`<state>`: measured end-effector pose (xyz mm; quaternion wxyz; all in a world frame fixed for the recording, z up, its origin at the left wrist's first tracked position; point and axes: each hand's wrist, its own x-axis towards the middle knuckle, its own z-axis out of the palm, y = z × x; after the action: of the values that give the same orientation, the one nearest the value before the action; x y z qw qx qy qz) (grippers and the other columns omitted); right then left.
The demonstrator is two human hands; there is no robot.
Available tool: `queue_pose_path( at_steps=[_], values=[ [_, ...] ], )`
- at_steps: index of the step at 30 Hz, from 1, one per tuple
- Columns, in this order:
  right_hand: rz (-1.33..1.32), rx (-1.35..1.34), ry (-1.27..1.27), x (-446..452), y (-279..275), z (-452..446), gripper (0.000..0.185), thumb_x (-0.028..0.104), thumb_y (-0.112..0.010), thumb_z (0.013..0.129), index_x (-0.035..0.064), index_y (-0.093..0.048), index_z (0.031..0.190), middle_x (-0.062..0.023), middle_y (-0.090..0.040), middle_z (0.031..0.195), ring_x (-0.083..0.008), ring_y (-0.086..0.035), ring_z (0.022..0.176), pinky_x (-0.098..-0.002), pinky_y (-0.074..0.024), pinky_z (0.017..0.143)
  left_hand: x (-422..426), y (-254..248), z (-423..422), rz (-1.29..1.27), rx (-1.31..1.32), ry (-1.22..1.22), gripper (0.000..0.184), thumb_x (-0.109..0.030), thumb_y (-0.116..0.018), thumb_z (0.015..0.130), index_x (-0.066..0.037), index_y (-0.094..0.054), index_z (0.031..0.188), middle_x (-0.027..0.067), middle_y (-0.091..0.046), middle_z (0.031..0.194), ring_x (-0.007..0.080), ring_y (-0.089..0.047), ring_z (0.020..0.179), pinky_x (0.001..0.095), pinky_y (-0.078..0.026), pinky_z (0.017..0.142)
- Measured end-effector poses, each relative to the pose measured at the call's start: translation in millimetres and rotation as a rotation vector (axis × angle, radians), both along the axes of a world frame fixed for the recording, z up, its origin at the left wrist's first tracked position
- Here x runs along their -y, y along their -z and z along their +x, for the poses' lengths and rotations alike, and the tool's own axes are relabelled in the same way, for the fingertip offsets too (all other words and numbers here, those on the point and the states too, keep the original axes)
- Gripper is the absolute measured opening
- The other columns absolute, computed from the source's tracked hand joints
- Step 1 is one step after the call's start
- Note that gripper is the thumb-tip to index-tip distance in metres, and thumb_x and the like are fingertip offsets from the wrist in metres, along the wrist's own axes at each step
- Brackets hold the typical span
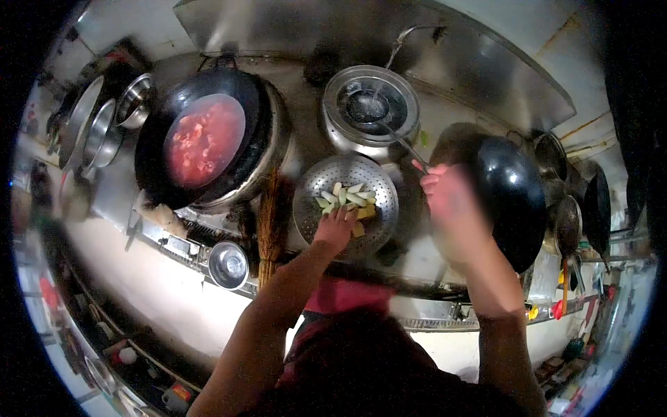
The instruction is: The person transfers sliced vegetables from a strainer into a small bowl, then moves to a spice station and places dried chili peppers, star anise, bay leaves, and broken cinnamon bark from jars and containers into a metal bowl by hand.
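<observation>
My left hand point(336, 231) reaches over a perforated metal strainer point(308, 226). Its stretched fingers touch the pale green-white scallion pieces point(356, 197) there. Beside them lie yellow pieces that look like ginger point(359, 228). The fingertips are partly hidden among the pieces. My right hand point(445, 191), slightly blurred, is closed around the handle of a ladle point(406, 144). The ladle's bowl is inside a round metal pot point(335, 132) behind the strainer, under a thin stream from a tap point(397, 46).
A black wok point(149, 149) on the left holds pinkish meat pieces point(198, 142) in reddish liquid. Another dark wok point(517, 201) stands on the right. A bamboo brush point(271, 226) lies left of the strainer, near a small metal bowl point(228, 265). Metal basins point(104, 142) stand far left.
</observation>
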<state>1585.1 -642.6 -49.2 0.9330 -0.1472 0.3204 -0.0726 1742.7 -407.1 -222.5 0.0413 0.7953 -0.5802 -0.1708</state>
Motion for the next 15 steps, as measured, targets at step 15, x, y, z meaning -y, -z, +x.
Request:
queue_pose_path(
  at_steps=[15],
  values=[
    [0.000, -0.554, -0.077, -97.0, -126.9, -122.0, 0.050, 0.012, -0.050, 0.087, 0.0226, -0.041, 0.135, -0.0007, -0.045, 0.061, -0.0104, -0.042, 0.037, -0.0256, -0.0328, 0.031, 34.7, 63.8, 24.2, -0.220, -0.695, -0.252, 0.041, -0.022, -0.054, 0.087, -0.001, -0.054, 0.123, 0.0234, -0.059, 0.110, 0.0366, -0.061, 0.092, 0.0433, -0.050, 0.082]
  ],
)
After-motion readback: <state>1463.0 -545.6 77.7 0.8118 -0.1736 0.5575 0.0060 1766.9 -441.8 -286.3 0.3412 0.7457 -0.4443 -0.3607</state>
